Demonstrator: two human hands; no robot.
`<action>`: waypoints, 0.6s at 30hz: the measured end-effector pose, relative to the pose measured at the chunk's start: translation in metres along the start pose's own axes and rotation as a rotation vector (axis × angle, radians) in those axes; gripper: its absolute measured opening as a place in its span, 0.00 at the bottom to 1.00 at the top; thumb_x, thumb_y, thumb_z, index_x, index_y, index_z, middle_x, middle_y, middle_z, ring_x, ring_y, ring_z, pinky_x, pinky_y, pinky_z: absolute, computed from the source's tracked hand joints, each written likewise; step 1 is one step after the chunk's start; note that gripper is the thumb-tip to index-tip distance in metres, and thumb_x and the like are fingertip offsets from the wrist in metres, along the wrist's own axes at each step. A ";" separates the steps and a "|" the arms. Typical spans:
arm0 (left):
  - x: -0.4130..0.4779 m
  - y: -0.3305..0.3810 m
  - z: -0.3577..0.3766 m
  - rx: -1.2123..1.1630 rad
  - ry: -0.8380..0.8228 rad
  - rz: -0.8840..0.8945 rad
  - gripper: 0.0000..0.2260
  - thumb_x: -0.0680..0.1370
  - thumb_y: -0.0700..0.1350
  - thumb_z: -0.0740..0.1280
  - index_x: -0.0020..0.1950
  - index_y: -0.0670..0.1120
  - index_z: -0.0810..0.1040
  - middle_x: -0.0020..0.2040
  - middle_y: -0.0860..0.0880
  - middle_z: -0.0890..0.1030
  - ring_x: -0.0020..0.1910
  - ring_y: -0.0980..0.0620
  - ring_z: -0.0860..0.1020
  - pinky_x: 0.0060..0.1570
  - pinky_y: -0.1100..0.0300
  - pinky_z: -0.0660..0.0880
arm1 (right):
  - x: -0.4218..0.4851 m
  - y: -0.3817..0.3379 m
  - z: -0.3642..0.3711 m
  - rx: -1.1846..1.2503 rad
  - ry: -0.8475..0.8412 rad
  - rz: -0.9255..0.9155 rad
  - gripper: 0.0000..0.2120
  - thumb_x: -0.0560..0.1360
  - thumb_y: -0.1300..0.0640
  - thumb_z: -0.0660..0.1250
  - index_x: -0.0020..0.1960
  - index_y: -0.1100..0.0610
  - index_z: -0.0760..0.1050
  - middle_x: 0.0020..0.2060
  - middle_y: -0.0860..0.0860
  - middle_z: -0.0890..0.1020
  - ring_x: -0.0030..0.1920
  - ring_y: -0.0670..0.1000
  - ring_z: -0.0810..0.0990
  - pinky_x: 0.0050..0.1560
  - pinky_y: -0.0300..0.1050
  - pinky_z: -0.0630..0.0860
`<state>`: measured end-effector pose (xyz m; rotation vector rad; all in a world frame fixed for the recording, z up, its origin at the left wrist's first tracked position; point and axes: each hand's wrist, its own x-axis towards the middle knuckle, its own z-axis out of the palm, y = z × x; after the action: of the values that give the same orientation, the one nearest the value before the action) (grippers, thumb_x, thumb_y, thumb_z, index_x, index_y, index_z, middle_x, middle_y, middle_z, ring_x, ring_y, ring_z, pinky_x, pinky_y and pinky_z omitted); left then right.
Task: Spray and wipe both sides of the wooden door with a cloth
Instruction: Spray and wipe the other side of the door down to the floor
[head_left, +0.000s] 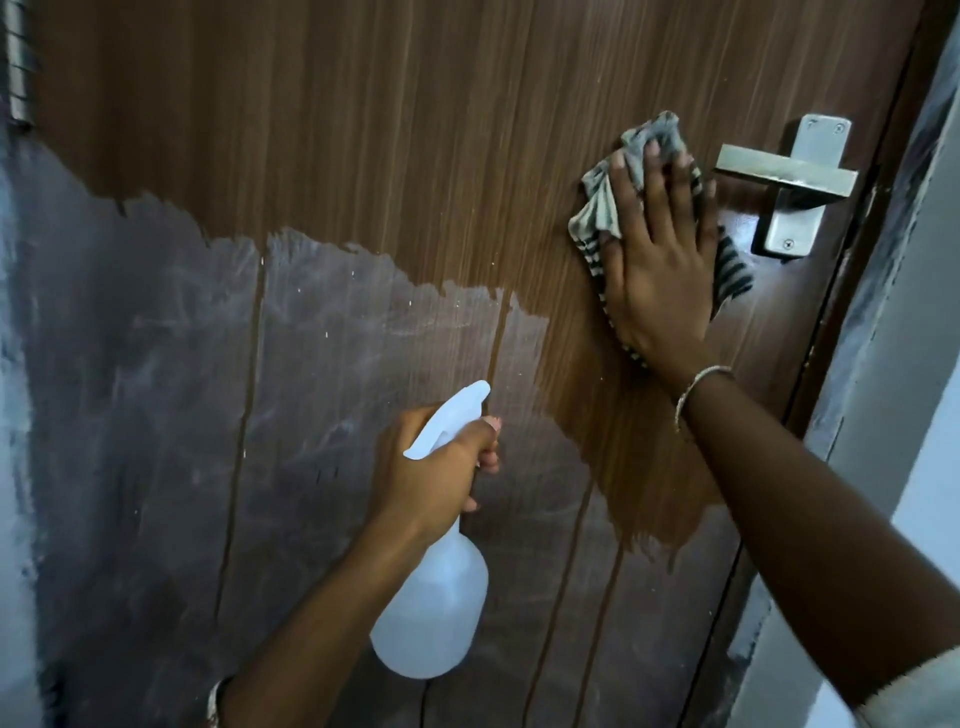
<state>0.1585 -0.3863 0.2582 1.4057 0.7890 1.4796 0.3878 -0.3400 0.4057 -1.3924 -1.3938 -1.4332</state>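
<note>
Wooden door (415, 130): lower part wet. Right hand (660, 249), fingers flat, presses striped cloth (602, 208) beside lever handle (784, 169). Left hand (431, 467) grips spray bottle (436, 597).

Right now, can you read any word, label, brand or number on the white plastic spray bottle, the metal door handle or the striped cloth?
No readable text anywhere in this view.
White translucent plastic spray bottle: plain, no label shows.
Silver metal lever door handle: screws only, no marking.
Grey striped cloth: stripes only.
Brown wooden door: no sign.
</note>
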 end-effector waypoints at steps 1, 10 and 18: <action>0.000 0.002 0.000 -0.002 0.000 0.000 0.07 0.79 0.48 0.70 0.42 0.53 0.76 0.31 0.55 0.81 0.28 0.60 0.81 0.26 0.68 0.76 | -0.010 -0.008 0.003 0.013 0.006 0.035 0.27 0.87 0.47 0.49 0.85 0.50 0.49 0.84 0.54 0.51 0.84 0.55 0.47 0.82 0.62 0.47; -0.003 0.003 -0.018 0.058 0.013 -0.012 0.08 0.78 0.51 0.70 0.50 0.47 0.81 0.41 0.47 0.84 0.38 0.50 0.83 0.30 0.64 0.77 | -0.084 -0.041 0.013 0.106 0.058 0.348 0.29 0.86 0.50 0.55 0.85 0.51 0.51 0.84 0.53 0.51 0.84 0.56 0.46 0.81 0.64 0.46; -0.020 0.022 -0.045 0.015 0.066 0.046 0.10 0.78 0.47 0.72 0.41 0.57 0.74 0.37 0.53 0.83 0.39 0.55 0.82 0.33 0.59 0.77 | -0.088 -0.106 0.032 0.092 -0.130 -0.277 0.29 0.86 0.48 0.55 0.84 0.52 0.53 0.83 0.56 0.53 0.83 0.59 0.48 0.81 0.65 0.48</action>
<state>0.1084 -0.4066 0.2638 1.4006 0.8152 1.5654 0.3093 -0.3071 0.2923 -1.2907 -1.7708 -1.4485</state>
